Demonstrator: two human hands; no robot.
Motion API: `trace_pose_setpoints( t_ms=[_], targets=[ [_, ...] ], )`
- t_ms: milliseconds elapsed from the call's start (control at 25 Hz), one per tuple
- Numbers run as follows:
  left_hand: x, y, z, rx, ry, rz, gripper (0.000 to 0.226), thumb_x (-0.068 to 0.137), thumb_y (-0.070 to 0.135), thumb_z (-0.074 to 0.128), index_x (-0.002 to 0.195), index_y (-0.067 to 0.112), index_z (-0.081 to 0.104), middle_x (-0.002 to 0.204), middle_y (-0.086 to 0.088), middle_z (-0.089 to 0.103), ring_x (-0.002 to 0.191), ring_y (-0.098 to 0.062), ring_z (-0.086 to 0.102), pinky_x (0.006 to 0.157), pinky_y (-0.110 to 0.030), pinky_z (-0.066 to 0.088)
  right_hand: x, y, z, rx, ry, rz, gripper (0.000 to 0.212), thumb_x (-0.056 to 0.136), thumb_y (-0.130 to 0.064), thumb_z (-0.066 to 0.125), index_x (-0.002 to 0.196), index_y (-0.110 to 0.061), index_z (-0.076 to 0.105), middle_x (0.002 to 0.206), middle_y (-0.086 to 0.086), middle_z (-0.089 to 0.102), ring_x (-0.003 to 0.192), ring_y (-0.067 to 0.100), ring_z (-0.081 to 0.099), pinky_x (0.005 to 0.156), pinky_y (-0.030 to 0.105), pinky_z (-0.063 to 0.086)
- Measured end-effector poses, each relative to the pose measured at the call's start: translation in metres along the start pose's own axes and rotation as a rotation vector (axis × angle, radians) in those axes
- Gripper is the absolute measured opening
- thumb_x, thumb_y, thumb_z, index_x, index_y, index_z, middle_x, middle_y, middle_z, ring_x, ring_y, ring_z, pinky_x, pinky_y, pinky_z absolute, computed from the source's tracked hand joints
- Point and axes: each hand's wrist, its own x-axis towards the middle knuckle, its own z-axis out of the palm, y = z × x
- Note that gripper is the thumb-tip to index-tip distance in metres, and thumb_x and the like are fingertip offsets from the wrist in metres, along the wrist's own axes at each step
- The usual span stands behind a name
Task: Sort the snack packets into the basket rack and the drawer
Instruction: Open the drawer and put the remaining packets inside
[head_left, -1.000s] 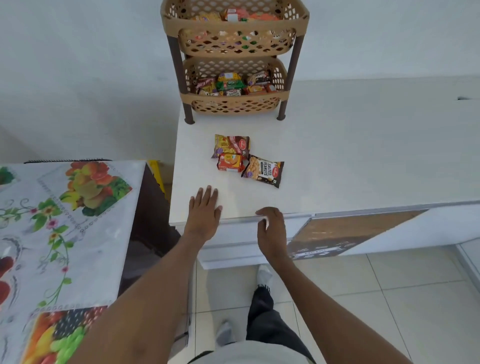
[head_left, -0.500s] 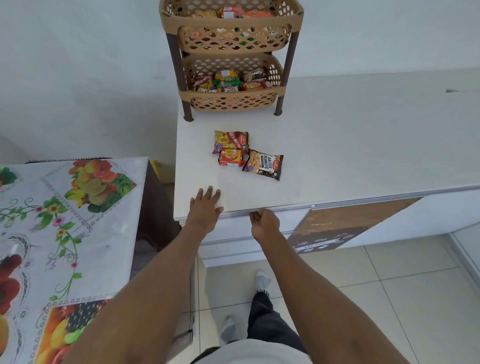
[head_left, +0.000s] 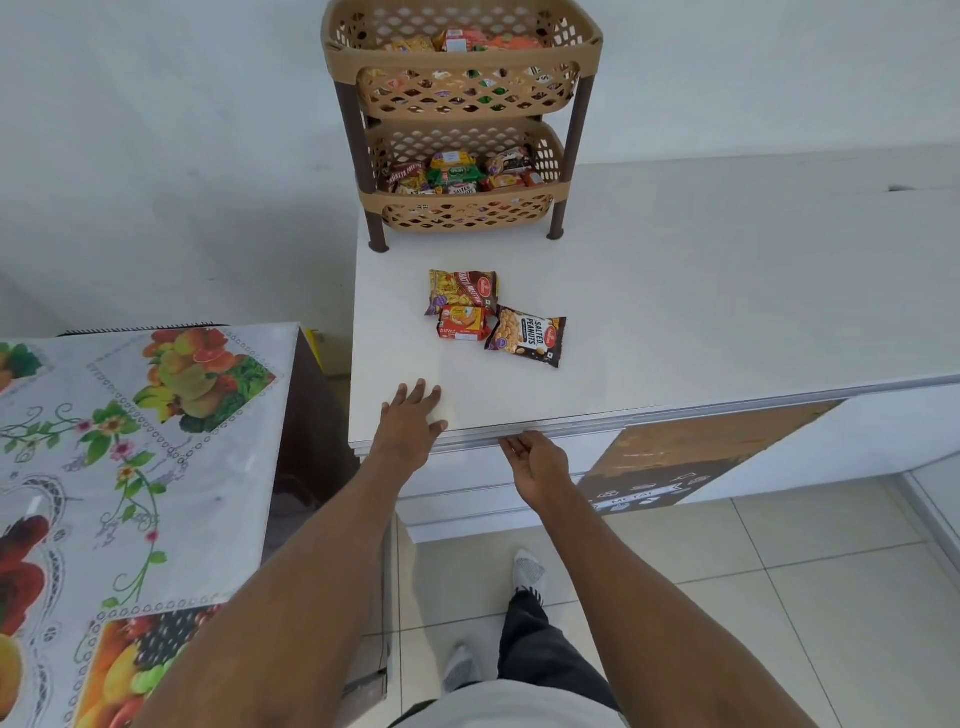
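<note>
While your left hand (head_left: 410, 421) is resting flat and open on the counter (head_left: 675, 291), your right hand (head_left: 535, 457), previously curled, is uncurling under the edge, apparently releasing the drawer (head_left: 478, 457); three packets (head_left: 493, 317) are remaining unsorted.

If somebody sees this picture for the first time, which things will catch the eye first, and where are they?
Three bright snack packets lie together on the white counter, in front of a tan two-tier basket rack already holding packets. Nearer, the left hand rests flat on the counter edge, and the right hand reaches just under that edge.
</note>
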Motion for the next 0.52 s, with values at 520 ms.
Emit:
trace_pose_setpoints(
  t_ms=[520],
  targets=[
    [0.001, -0.002, 0.001, -0.011, -0.006, 0.004, 0.063, 0.113, 0.035, 0.042, 0.170, 0.024, 0.015, 0.179, -0.003, 0.003, 0.166, -0.030, -0.002, 0.132, -0.051, 0.007, 0.001, 0.002, -0.016, -0.128, 0.007, -0.006, 0.017, 0.109, -0.008, 0.048, 0.123, 0.001, 0.048, 0.097, 0.020, 0.063, 0.087, 0.028, 0.065, 0.111, 0.051, 0.048]
  ],
)
